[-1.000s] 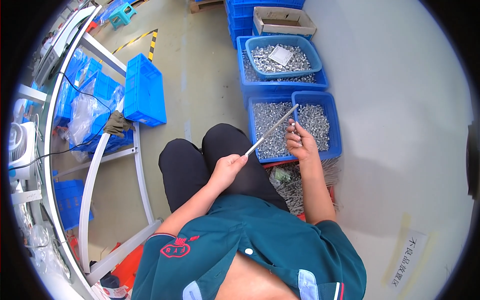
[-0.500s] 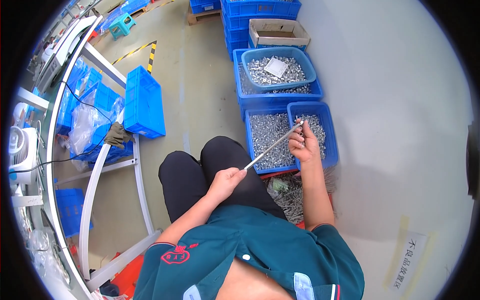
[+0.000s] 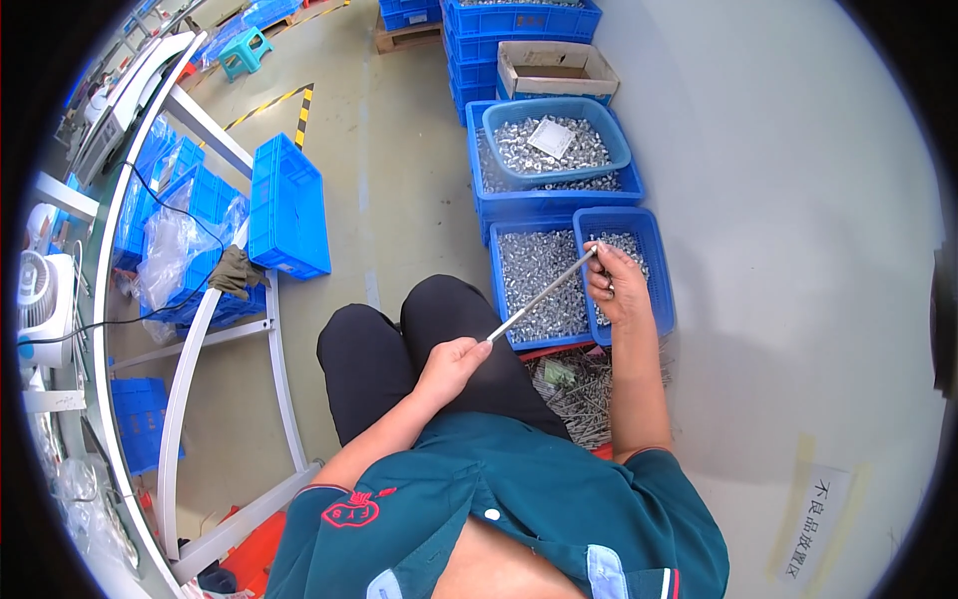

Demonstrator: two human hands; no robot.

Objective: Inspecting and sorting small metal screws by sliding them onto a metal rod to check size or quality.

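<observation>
My left hand (image 3: pixel 451 369) is closed round the near end of a thin metal rod (image 3: pixel 544 299), above my right thigh. The rod slants up and away to the right. At its far end my right hand (image 3: pixel 621 288) pinches a small silvery nut-like piece (image 3: pixel 596 250) at the rod's tip. The other right fingers are curled, with a bit of metal showing among them; how many pieces they hold is hidden. Beneath this hand stands a small blue basket (image 3: pixel 659 290) of small silvery metal parts, next to a blue crate (image 3: pixel 496 285) full of similar parts.
More metal rods (image 3: pixel 574 399) lie in a red container below the crate. Beyond it, a light blue basin (image 3: pixel 624 150) of parts sits on another blue crate (image 3: pixel 479 195). A wall (image 3: pixel 778 250) borders the right side. A white-framed workbench (image 3: pixel 205 339) and blue bins (image 3: pixel 289 205) stand left.
My right hand has shifted slightly to the right, and its fingers have moved at the rod's tip. The left hand keeps its hold on the rod with hardly any movement.
</observation>
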